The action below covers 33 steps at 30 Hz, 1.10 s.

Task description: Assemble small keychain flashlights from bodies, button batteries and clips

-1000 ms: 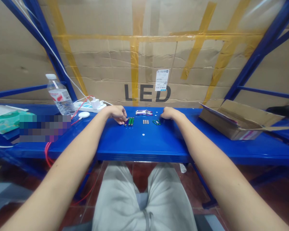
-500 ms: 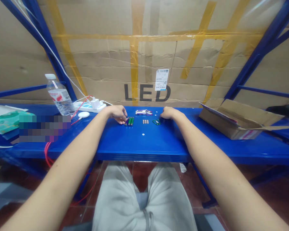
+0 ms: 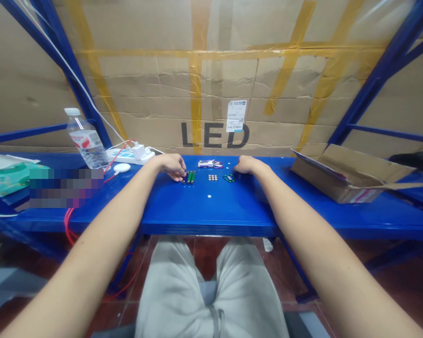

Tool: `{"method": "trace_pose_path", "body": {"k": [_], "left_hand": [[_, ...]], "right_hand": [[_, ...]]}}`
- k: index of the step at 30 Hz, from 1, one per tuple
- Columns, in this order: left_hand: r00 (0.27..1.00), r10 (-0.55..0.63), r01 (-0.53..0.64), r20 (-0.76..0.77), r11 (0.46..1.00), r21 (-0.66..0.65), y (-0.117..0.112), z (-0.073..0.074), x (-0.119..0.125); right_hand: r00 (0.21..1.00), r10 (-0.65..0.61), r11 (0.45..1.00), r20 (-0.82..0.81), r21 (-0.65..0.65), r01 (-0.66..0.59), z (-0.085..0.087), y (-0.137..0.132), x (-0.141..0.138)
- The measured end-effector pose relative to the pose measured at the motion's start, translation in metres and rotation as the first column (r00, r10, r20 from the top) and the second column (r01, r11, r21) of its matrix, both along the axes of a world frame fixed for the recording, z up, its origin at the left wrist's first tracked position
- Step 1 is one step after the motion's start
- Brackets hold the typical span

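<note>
My left hand (image 3: pixel 174 166) is at the left end of a short row of small green cylinders (image 3: pixel 191 177), its fingertips pinched together. Whatever is between those fingertips is too small to make out. On the right, my right hand (image 3: pixel 245 164) rests on the table with its fingers curled in, hiding their tips. A green carabiner (image 3: pixel 229 178) lies just left of it. Between the hands sit a small block of round silvery cells (image 3: pixel 212 178) and, farther back, a bundle of slim purple-and-silver tubes (image 3: pixel 210 164).
The blue table (image 3: pixel 211 211) backs onto a big taped carton (image 3: pixel 144 94). An open cardboard box (image 3: pixel 338 188) stands right. A water bottle (image 3: pixel 86 141), a power strip (image 3: pixel 127 155), a white round charger (image 3: pixel 122 167) and a green packet (image 3: pixel 14 176) are left.
The view has shifted very slightly. Both hands and the small parts stay in the same places.
</note>
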State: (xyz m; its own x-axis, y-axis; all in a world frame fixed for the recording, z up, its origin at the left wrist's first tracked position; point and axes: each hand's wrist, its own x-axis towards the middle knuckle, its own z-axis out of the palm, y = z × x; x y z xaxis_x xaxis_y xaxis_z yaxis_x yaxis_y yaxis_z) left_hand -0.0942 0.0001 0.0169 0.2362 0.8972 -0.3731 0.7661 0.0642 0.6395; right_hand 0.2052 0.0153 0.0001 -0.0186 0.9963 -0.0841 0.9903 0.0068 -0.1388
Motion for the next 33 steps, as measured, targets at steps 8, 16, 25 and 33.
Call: {"method": "trace_pose_path", "body": {"k": [8, 16, 25, 33], "left_hand": [[1.0, 0.017, -0.018, 0.016, 1.0, 0.01, -0.002, 0.001, 0.003], [1.0, 0.014, -0.015, 0.009, 1.0, 0.013, 0.0, -0.001, 0.002], [0.999, 0.024, -0.024, 0.025, 1.0, -0.002, 0.001, 0.0, -0.001], [0.984, 0.17, -0.164, -0.053, 0.98, 0.109, 0.006, -0.001, -0.005]], "right_hand": [[1.0, 0.002, 1.0, -0.013, -0.006, -0.002, 0.0, 0.0, 0.0], [1.0, 0.001, 1.0, -0.02, 0.0, -0.001, 0.0, 0.0, 0.0], [0.999, 0.047, 0.999, -0.011, 0.009, -0.047, -0.003, 0.007, 0.005], [0.984, 0.169, 0.985, -0.048, 0.034, -0.168, -0.007, 0.017, 0.019]]}}
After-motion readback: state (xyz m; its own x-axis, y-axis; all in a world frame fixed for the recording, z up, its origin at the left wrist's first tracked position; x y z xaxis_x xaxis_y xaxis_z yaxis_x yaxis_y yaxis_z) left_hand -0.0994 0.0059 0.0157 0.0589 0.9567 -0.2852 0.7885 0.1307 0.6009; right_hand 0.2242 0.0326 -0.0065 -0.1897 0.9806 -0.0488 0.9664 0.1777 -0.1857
